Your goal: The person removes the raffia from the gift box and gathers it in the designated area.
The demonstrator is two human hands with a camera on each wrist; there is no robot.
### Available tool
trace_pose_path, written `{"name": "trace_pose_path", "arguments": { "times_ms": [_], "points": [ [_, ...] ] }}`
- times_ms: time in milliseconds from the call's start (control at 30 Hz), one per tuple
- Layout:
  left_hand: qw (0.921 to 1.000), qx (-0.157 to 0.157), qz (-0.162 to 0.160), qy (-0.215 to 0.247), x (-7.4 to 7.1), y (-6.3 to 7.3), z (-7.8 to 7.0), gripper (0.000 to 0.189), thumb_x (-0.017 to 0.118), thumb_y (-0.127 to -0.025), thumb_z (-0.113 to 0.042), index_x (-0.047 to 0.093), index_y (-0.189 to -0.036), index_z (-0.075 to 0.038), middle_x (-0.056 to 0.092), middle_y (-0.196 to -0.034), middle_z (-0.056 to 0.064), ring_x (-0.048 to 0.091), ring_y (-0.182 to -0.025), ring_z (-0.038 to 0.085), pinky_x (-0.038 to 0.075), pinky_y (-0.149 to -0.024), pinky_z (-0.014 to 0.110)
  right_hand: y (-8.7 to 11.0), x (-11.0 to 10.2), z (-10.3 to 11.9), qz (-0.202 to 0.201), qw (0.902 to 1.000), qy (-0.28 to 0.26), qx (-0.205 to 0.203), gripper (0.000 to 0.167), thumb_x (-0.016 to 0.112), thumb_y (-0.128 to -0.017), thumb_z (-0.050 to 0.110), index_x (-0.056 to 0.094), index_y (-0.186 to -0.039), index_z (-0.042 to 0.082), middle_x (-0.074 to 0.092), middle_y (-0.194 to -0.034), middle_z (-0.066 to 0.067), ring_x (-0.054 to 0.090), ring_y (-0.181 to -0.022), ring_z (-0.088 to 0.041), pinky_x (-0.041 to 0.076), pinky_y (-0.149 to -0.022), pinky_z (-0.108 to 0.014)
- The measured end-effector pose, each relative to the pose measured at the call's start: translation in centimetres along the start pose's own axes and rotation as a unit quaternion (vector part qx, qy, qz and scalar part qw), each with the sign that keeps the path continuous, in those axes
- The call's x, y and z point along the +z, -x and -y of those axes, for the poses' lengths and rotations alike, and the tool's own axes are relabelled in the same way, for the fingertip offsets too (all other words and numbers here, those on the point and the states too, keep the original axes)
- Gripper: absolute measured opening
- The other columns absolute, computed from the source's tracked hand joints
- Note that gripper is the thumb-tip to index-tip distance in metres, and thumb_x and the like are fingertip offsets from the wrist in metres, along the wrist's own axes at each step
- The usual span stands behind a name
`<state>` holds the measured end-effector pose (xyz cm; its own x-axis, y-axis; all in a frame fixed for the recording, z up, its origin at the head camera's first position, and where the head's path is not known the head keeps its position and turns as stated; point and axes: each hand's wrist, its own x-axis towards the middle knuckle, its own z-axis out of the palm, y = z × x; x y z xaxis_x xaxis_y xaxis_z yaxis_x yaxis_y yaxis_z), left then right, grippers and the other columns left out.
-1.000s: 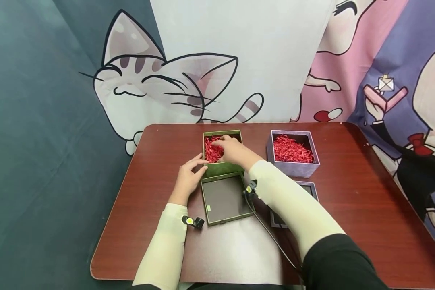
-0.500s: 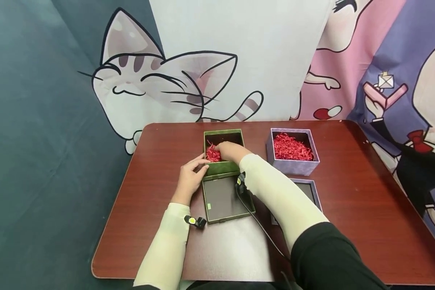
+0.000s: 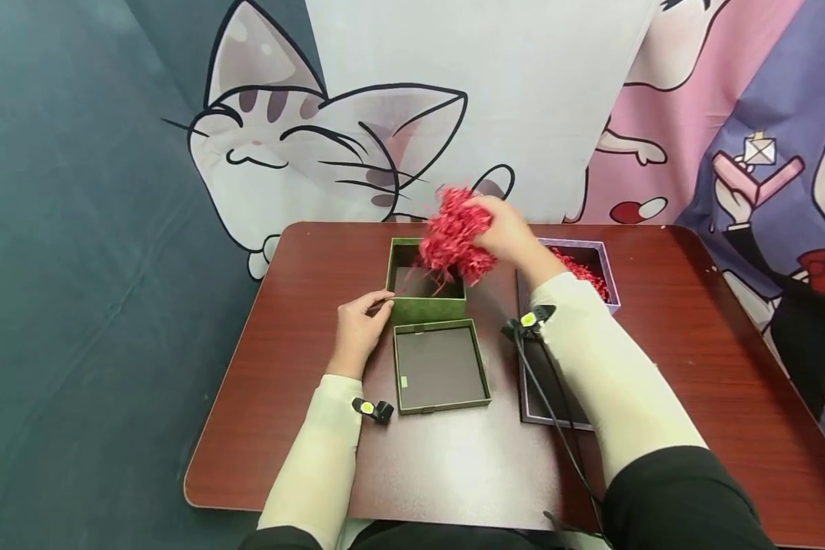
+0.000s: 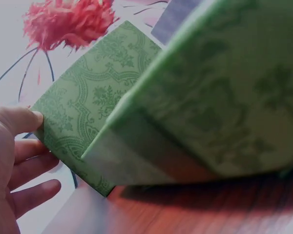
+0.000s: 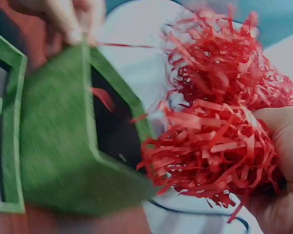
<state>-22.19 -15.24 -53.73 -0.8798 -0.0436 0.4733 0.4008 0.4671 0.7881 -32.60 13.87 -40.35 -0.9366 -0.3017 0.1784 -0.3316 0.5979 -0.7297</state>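
Note:
A large clump of red shredded paper (image 3: 454,237) is in my right hand (image 3: 507,231), which grips it above the green box. Strands spread out past the fingers in the right wrist view. The green box (image 3: 428,309) stands uncovered, its dark interior showing with a few red strands at the opening. My left hand (image 3: 360,330) holds the near left corner of this box, thumb (image 4: 27,120) on its patterned front face and fingers along the side. Just in front lies the green box's lid (image 3: 443,367), inside facing up.
Behind my right forearm, a purple box (image 3: 613,283) with red shredded paper (image 3: 577,269) is partly hidden. A dark purple-rimmed lid (image 3: 536,397) lies in front of it. A cable (image 3: 557,428) trails from my right wrist over the table (image 3: 282,382).
My right hand has risen out of the green box with the shredded paper, leaving its floor exposed. It has moved up and right. The left hand stays at the box's corner.

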Motion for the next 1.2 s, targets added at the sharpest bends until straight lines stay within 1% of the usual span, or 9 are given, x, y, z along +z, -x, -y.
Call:
{"name": "trace_pose_path", "arguments": {
  "times_ms": [133, 233, 367, 500, 700, 867, 1000, 1100, 1200],
  "points": [
    [0.9998, -0.01, -0.013, 0.006, -0.7, -0.2, 0.3, 0.016, 0.079, -0.092, -0.008, 0.082, -0.107, -0.008, 0.079, -0.108, 0.008, 0.077, -0.094, 0.019, 0.062, -0.08, 0.033, 1.1, -1.9, -2.1, -0.055, 0.9973, -0.021, 0.045, 0.059, 0.071, -0.075, -0.009, 0.064, -0.133, 0.003, 0.062, -0.132, -0.022, 0.058, -0.118, -0.036, 0.047, -0.103, -0.053],
    [0.9998, -0.012, -0.016, 0.003, -1.0, -0.4, 0.5, 0.017, 0.079, -0.092, -0.009, 0.082, -0.109, -0.009, 0.079, -0.107, 0.007, 0.077, -0.094, 0.02, 0.063, -0.079, 0.035, 1.7, -1.6, -3.9, -0.052, 0.9967, 0.01, 0.062, 0.059, 0.07, -0.075, -0.01, 0.064, -0.132, 0.002, 0.062, -0.131, -0.025, 0.057, -0.116, -0.038, 0.048, -0.101, -0.054],
    [0.9997, -0.015, -0.017, -0.01, -1.3, -0.6, 0.9, 0.016, 0.079, -0.093, -0.011, 0.082, -0.109, -0.011, 0.08, -0.104, 0.005, 0.077, -0.093, 0.018, 0.062, -0.079, 0.035, 2.3, 0.6, -5.1, 0.003, 0.9926, 0.111, 0.048, 0.064, 0.07, -0.071, -0.009, 0.065, -0.133, 0.005, 0.057, -0.127, -0.026, 0.056, -0.115, -0.042, 0.049, -0.098, -0.056],
    [0.9994, -0.013, -0.028, -0.015, -1.6, -0.7, 1.1, 0.016, 0.078, -0.093, -0.011, 0.082, -0.108, -0.01, 0.08, -0.104, 0.005, 0.077, -0.092, 0.016, 0.062, -0.078, 0.033, 2.8, 3.5, -5.2, 0.08, 0.974, 0.208, 0.04, 0.066, 0.069, -0.074, -0.006, 0.062, -0.139, 0.005, 0.054, -0.123, -0.025, 0.06, -0.107, -0.04, 0.053, -0.094, -0.053],
    [0.9987, -0.004, -0.047, -0.021, -1.9, -0.8, 1.2, 0.017, 0.079, -0.093, -0.012, 0.082, -0.109, -0.008, 0.079, -0.106, 0.004, 0.077, -0.095, 0.019, 0.062, -0.079, 0.035, 3.1, 5.7, -5.6, 0.157, 0.9539, 0.251, 0.051, 0.075, 0.072, -0.078, 0.002, 0.054, -0.151, 0.013, 0.048, -0.141, -0.031, 0.054, -0.119, -0.048, 0.049, -0.099, -0.059],
    [0.9987, -0.017, -0.047, -0.005, -1.5, -0.9, 1.2, 0.016, 0.079, -0.093, -0.012, 0.082, -0.109, -0.01, 0.079, -0.107, 0.002, 0.077, -0.094, 0.018, 0.062, -0.078, 0.029, 4.4, 1.8, -2.6, 0.165, 0.9632, 0.209, 0.034, 0.095, 0.084, -0.082, 0.02, 0.035, -0.163, 0.026, 0.023, -0.167, -0.023, 0.028, -0.143, -0.054, 0.031, -0.114, -0.07],
    [0.9989, -0.018, -0.043, 0.005, -1.2, -0.9, 1.1, 0.016, 0.079, -0.092, -0.01, 0.082, -0.108, -0.009, 0.079, -0.108, 0.002, 0.077, -0.093, 0.018, 0.061, -0.077, 0.027, 6.2, -4.2, -0.7, 0.123, 0.9769, 0.175, 0.006, 0.072, 0.08, -0.092, 0.03, 0.05, -0.156, 0.022, 0.038, -0.163, -0.018, 0.041, -0.142, -0.046, 0.034, -0.114, -0.065],
    [0.9991, -0.013, -0.04, 0.01, -1.1, -0.9, 1.0, 0.016, 0.079, -0.093, -0.01, 0.082, -0.108, -0.008, 0.079, -0.109, 0.004, 0.077, -0.093, 0.02, 0.061, -0.077, 0.026, 7.3, -7.9, -2.2, 0.099, 0.9784, 0.177, 0.039, 0.058, 0.078, -0.093, 0.027, 0.06, -0.147, 0.012, 0.056, -0.148, -0.022, 0.056, -0.128, -0.044, 0.042, -0.108, -0.063],
    [0.999, -0.012, -0.042, 0.01, -1.5, -0.7, 1.2, 0.016, 0.079, -0.093, -0.01, 0.083, -0.108, -0.009, 0.079, -0.108, 0.004, 0.077, -0.092, 0.02, 0.061, -0.077, 0.024, 7.7, -9.5, -5.5, 0.109, 0.9722, 0.178, 0.106, 0.063, 0.08, -0.09, 0.025, 0.058, -0.145, 0.003, 0.057, -0.142, -0.03, 0.055, -0.127, -0.049, 0.04, -0.108, -0.066]
  ]
}}
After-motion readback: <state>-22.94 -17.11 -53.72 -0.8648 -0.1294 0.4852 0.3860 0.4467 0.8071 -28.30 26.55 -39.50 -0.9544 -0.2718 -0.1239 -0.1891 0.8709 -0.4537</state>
